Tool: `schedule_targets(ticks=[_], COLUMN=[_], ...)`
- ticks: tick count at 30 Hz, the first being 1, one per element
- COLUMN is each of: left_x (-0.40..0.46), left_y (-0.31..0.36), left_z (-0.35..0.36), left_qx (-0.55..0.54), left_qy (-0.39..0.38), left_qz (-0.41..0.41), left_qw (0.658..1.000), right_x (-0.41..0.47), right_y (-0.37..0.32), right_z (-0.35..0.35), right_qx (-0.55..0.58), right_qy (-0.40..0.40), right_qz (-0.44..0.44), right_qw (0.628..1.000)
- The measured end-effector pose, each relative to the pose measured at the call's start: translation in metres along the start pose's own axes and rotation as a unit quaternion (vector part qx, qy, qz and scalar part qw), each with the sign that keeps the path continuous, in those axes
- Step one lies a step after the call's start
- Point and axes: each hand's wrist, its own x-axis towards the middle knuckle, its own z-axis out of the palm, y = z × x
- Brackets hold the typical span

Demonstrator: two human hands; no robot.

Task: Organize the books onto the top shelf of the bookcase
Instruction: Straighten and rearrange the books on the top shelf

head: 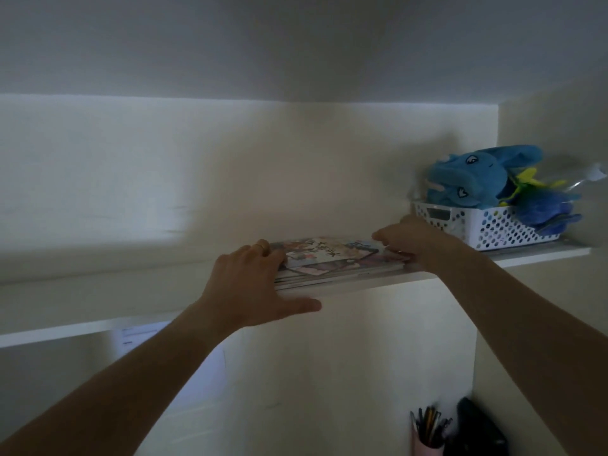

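Observation:
A flat stack of thin, colourful picture books (pixel 332 258) lies on the white top shelf (pixel 543 255), near its front edge. My left hand (pixel 250 284) holds the stack's left end, fingers curled over the top cover and thumb stretched along the shelf's front edge below. My right hand (pixel 411 241) grips the stack's right end, fingers curled over the top book. Both arms reach up from below.
A white perforated basket (pixel 487 228) with blue plush toys (pixel 477 179) stands on the shelf just right of my right hand. Lower right, a pink cup of pens (pixel 427 432) and a dark object stand beside it. A side panel closes the shelf on the right.

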Motion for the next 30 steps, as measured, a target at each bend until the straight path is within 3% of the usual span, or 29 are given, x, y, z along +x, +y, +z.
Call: schedule_targets(ticks=[4, 10, 18, 22, 24, 27, 28, 30], left_x=[-0.017, -0.054, -0.131, -0.156, -0.163, -0.169, -0.170, -0.169], left_y=[-0.009, -0.061, -0.174, -0.217, -0.229, -0.233, -0.231, -0.226], left_z=[-0.005, -0.019, -0.055, -0.073, -0.075, -0.072, -0.070, -0.068], left_qx=[0.019, 0.096, 0.176, 0.186, 0.186, 0.176, 0.173, 0.172], left_qy=[0.015, 0.068, 0.010, 0.026, 0.049, 0.078, 0.081, 0.089], left_qz=[-0.033, -0.011, -0.024, -0.005, -0.002, -0.024, -0.032, -0.047], left_qw=[0.999, 0.993, 0.984, 0.982, 0.981, 0.981, 0.981, 0.980], right_x=[-0.021, -0.045, -0.082, -0.096, -0.112, -0.153, -0.169, -0.205], right_y=[-0.009, -0.036, -0.089, -0.103, -0.102, -0.098, -0.096, -0.100], right_z=[0.018, 0.077, 0.199, 0.235, 0.240, 0.237, 0.238, 0.243], right_qx=[-0.004, -0.008, -0.009, 0.083, 0.147, 0.182, 0.210, 0.265], right_qy=[0.001, -0.025, -0.075, -0.128, -0.107, 0.005, -0.004, -0.135], right_qz=[-0.037, -0.050, -0.090, -0.055, -0.056, -0.064, -0.041, 0.015], right_qw=[0.999, 0.998, 0.993, 0.987, 0.982, 0.981, 0.977, 0.955])
